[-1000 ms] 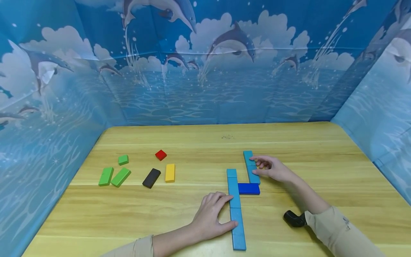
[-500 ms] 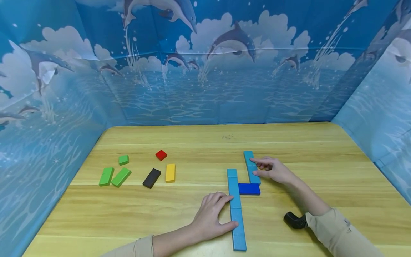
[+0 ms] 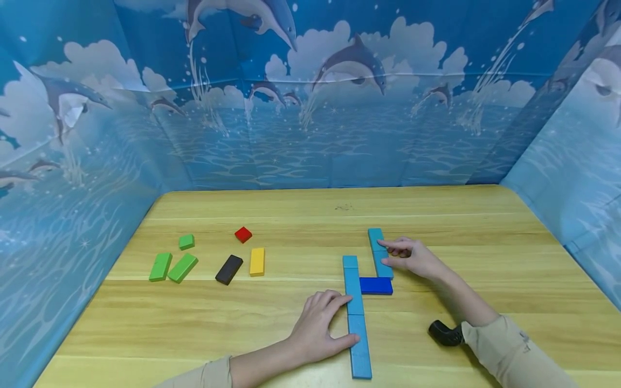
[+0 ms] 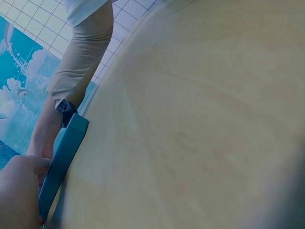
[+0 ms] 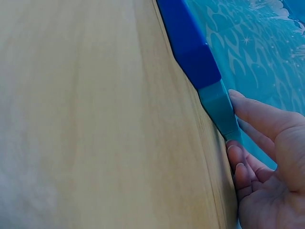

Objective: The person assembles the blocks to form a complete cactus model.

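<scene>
Light blue blocks (image 3: 357, 323) lie end to end in a long row. The thumb and index finger of my left hand (image 3: 317, 328) touch this row, spread along its left side. A dark blue block (image 3: 377, 285) lies crosswise against the row's right side. Behind it, a shorter line of light blue blocks (image 3: 375, 240) points away from me. My right hand (image 3: 417, 258) touches that line from the right with thumb and index finger, the other fingers bent inward. In the right wrist view, the thumb rests against a light blue block (image 5: 218, 106) beyond the dark blue block (image 5: 193, 47).
On the left of the wooden table (image 3: 145, 334) lie several green blocks (image 3: 183, 268), a black block (image 3: 229, 269), a yellow block (image 3: 257, 262) and a small red block (image 3: 243, 234). A black curved object (image 3: 445, 333) is by the right sleeve. A dolphin-print cloth (image 3: 310, 145) surrounds the table.
</scene>
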{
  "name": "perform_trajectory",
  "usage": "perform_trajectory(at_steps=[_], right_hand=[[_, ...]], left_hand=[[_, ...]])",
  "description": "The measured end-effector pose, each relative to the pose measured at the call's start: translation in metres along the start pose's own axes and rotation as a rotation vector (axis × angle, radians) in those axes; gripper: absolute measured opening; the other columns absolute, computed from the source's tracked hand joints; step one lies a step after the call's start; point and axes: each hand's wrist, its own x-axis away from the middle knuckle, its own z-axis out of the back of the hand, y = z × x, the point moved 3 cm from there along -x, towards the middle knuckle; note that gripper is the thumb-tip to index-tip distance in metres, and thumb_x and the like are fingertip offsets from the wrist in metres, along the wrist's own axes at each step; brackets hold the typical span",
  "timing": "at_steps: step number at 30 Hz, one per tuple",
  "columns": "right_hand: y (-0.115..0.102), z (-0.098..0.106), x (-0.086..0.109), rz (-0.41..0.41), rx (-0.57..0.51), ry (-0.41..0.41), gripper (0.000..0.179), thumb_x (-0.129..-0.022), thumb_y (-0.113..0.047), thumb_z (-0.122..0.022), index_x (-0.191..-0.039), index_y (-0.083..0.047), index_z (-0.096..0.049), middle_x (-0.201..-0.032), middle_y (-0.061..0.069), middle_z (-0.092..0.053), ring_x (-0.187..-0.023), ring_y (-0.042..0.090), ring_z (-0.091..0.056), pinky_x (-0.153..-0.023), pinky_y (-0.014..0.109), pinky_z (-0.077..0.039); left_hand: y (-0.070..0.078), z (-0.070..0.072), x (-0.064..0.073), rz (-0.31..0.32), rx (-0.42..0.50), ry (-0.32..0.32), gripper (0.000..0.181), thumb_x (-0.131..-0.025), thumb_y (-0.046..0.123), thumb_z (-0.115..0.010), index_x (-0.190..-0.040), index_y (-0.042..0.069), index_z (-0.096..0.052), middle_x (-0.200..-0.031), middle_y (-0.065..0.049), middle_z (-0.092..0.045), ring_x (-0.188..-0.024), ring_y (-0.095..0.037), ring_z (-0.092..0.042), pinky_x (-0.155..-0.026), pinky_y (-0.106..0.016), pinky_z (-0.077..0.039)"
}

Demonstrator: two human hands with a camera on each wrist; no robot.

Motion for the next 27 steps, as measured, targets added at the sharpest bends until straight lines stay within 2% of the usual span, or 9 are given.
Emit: perform_trajectory(at_steps=[3,6,9,14,16,24,27], right_hand=[[0.001,-0.001,-0.001,0.006,-0.014,0.003,0.049,-0.083,-0.020,-0.067,-0.127,-0.002,-0.053,-0.096,0.010,-0.053,-0.079,0.017,-0.044,-0.065,0.023,-0.040],[0.001,-0.002,-0.002,0.009,-0.038,0.001,0.050,-0.083,-0.019,-0.067,-0.127,-0.001,-0.053,-0.095,0.011,-0.052,-0.079,0.017,-0.043,-0.065,0.023,-0.039],[0.001,-0.001,-0.001,0.007,-0.063,0.001,0.050,-0.083,-0.018,-0.067,-0.127,0.000,-0.052,-0.096,0.012,-0.052,-0.079,0.017,-0.043,-0.065,0.023,-0.039],[0.001,-0.001,-0.001,-0.004,-0.098,0.000,0.050,-0.083,-0.017,-0.068,-0.127,0.000,-0.052,-0.096,0.012,-0.052,-0.079,0.018,-0.043,-0.064,0.023,-0.038],[0.001,-0.002,-0.001,-0.004,-0.111,-0.003,0.050,-0.083,-0.017,-0.068,-0.127,0.000,-0.051,-0.096,0.013,-0.052,-0.079,0.018,-0.043,-0.064,0.023,-0.038],[0.000,-0.002,-0.001,0.004,-0.136,-0.007,0.050,-0.083,-0.015,-0.067,-0.127,0.001,-0.050,-0.096,0.013,-0.051,-0.078,0.017,-0.042,-0.063,0.023,-0.037],[0.001,-0.001,0.000,0.005,-0.140,-0.009,0.050,-0.083,-0.014,-0.067,-0.128,0.001,-0.050,-0.097,0.014,-0.051,-0.078,0.017,-0.042,-0.063,0.024,-0.037]], left_hand=[[-0.003,0.003,0.000,0.024,0.119,0.010,0.063,-0.081,0.053,-0.059,-0.132,0.018,-0.047,-0.119,0.003,-0.048,-0.110,-0.012,-0.042,-0.093,-0.038,-0.035],[-0.008,0.013,-0.001,0.048,0.253,0.027,0.062,-0.080,0.045,-0.064,-0.132,0.016,-0.047,-0.119,0.001,-0.049,-0.109,-0.013,-0.041,-0.091,-0.038,-0.038],[-0.018,0.028,-0.003,0.080,0.310,0.064,0.062,-0.079,0.036,-0.069,-0.131,0.013,-0.047,-0.120,-0.001,-0.048,-0.110,-0.016,-0.041,-0.089,-0.040,-0.040],[-0.043,0.064,-0.004,0.126,0.292,0.163,0.062,-0.076,0.026,-0.073,-0.130,0.009,-0.048,-0.122,-0.007,-0.049,-0.113,-0.022,-0.041,-0.090,-0.049,-0.038],[-0.056,0.078,-0.001,0.134,0.273,0.182,0.062,-0.075,0.023,-0.074,-0.130,0.008,-0.048,-0.123,-0.008,-0.050,-0.113,-0.024,-0.041,-0.090,-0.051,-0.036],[-0.115,0.119,0.021,0.182,0.069,0.140,0.066,-0.073,0.028,-0.076,-0.129,0.009,-0.048,-0.123,-0.008,-0.050,-0.112,-0.028,-0.041,-0.091,-0.053,-0.031],[-0.133,0.131,0.031,0.217,0.075,0.125,0.069,-0.071,0.027,-0.077,-0.131,0.010,-0.046,-0.128,-0.008,-0.047,-0.118,-0.032,-0.036,-0.093,-0.057,-0.028]])
